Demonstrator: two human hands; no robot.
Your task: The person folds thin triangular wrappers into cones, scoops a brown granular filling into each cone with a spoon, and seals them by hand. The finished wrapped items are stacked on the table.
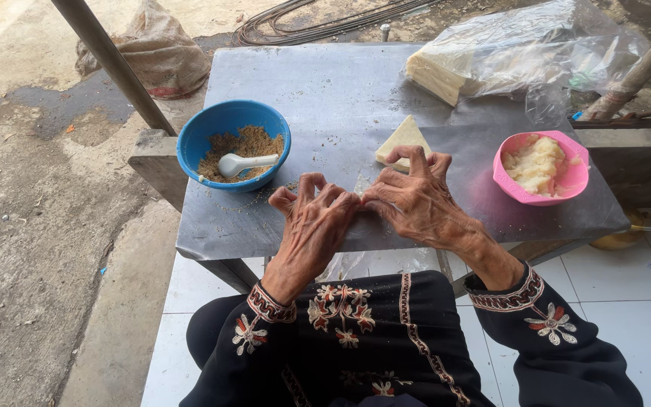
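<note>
Our left hand and right hand curled, fingertips pinching a pale folded wrapper on our metal table, clear plastic bag of wrapper sheets behind it, blue bowl left, pink bowl right.

A clear plastic bag lies crumpled at the table's far right corner, holding a pale yellow rectangular block. On the ground beyond the far left corner sits a slumped, grey-brown sack with a reddish patch at its base.
</note>
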